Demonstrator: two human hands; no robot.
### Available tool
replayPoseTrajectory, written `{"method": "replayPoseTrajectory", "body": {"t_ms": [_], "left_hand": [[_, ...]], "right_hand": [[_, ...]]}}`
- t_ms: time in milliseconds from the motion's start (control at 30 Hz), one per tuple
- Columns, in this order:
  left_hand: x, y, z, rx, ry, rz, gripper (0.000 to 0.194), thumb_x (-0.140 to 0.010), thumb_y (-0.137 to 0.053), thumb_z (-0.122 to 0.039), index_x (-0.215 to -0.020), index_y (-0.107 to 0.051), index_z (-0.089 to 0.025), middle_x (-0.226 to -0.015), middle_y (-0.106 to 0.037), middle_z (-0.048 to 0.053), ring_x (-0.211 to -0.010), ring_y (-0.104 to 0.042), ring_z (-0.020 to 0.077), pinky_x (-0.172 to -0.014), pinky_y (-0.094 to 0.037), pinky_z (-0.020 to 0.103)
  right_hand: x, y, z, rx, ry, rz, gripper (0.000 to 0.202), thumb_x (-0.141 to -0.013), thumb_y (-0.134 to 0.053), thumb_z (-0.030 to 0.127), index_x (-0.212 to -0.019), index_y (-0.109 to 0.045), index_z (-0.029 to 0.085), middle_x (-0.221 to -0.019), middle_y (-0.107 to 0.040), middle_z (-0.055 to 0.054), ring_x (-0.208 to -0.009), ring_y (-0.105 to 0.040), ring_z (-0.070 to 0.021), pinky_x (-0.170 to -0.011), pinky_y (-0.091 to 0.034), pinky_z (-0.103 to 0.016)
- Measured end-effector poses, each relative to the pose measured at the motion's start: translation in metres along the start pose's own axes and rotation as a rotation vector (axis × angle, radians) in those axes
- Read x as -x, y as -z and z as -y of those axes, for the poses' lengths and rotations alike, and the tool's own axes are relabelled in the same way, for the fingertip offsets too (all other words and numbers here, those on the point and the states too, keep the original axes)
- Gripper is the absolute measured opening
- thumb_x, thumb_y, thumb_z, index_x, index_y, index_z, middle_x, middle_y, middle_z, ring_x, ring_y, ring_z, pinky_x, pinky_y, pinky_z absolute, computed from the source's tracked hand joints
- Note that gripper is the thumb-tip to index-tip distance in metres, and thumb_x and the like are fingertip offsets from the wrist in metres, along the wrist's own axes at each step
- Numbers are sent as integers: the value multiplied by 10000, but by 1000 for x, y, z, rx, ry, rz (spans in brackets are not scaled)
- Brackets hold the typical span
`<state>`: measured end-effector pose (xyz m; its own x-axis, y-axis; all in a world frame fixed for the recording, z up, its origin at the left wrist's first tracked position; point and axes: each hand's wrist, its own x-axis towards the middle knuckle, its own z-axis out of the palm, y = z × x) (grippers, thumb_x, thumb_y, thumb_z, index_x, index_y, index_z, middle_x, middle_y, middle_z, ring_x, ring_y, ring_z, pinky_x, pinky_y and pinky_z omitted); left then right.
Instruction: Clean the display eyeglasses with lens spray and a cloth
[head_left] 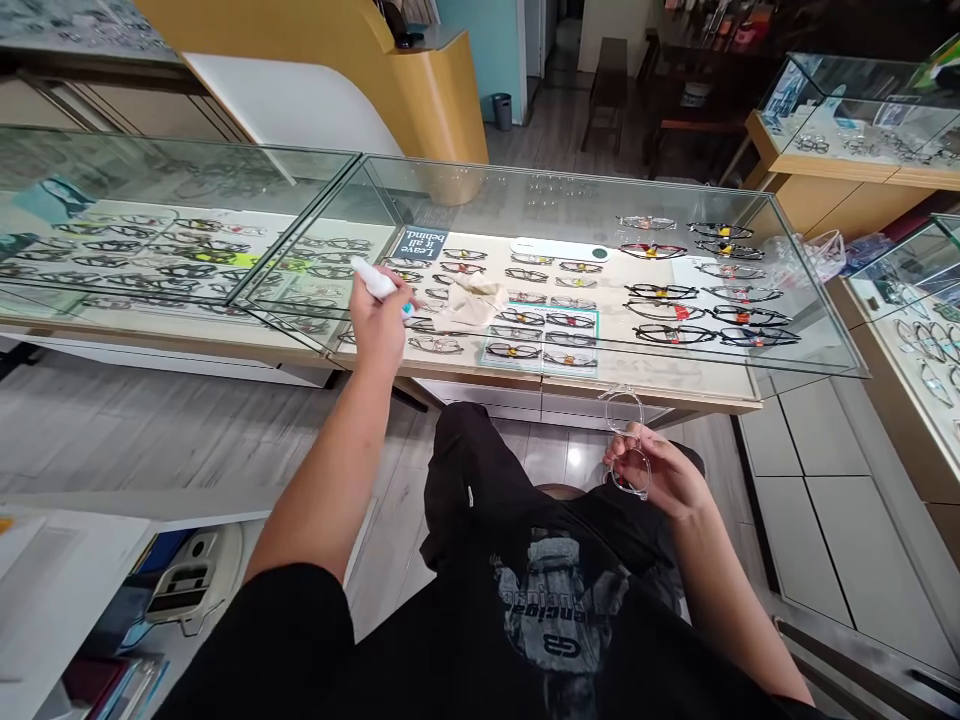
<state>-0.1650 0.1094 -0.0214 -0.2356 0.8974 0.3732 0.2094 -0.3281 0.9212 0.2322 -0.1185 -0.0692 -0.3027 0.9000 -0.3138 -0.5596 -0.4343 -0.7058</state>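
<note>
My left hand (381, 322) reaches forward over the glass display counter (825, 345) and grips a small white spray bottle (375, 281) with a blue tip. A crumpled beige cloth (471, 303) lies on the glass just to the right of that hand. My right hand (660, 472) stays low over my lap, below the counter's front edge, holding a pair of clear-framed glasses (628, 440). I sit in black clothes facing the counter.
Several rows of eyeglass frames (675, 292) lie inside the counter under the glass, with a small sign (418, 243). A second glass case (150, 230) adjoins at left, more cases stand at right. A white shelf (60, 570) is near my left side.
</note>
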Motion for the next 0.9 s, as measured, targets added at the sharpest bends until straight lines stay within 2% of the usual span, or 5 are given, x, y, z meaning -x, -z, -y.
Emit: {"method": "replayPoseTrajectory", "body": {"t_ms": [100,200,433,600,900], "left_hand": [[58,-12,-44,363,224,267,456,-713,-915,-432,-845,-532,-223,-767,-536,0,-745,-550,159,-649,-547,324],[109,-31,-76,661,498,557,625,-716,-813,-782,-706,-530,-226,-644,-444,4,-617,-478,161,-499,-437,297],[150,-67,-61,983,822,953,895,-674,-219,-1154,-492,-259,-279,-386,-178,-27,-372,-261,138,-334,-251,299],[157,-78,-46,859,763,981,897,-710,-105,-1127,-492,-310,-282,-402,-221,-17,-378,-266,144,-357,-247,320],[165,-114,-11,-42,245,885,712,-977,-413,-797,-581,-467,-208,-581,-457,2,-564,-397,134,-619,-296,334]], "right_hand": [[-4,-6,1,-13,-7,6,263,-840,-910,442,-826,-726,255,-909,-743,-45,-902,-686,-230,-903,-556,-408],[-10,-15,-1,-2,5,-2,250,-833,-930,437,-861,-757,258,-955,-770,-38,-969,-707,-222,-984,-546,-401],[-18,-30,-9,56,63,-84,251,-843,-928,476,-860,-769,282,-1027,-831,-38,-1041,-728,-241,-1070,-514,-422],[-16,-30,-11,56,64,-110,266,-823,-944,481,-845,-776,276,-1015,-832,-31,-1018,-729,-230,-1051,-525,-408],[-32,-28,-22,113,95,-197,310,-775,-963,502,-827,-774,262,-991,-848,-40,-1006,-727,-224,-1015,-522,-371]]}}
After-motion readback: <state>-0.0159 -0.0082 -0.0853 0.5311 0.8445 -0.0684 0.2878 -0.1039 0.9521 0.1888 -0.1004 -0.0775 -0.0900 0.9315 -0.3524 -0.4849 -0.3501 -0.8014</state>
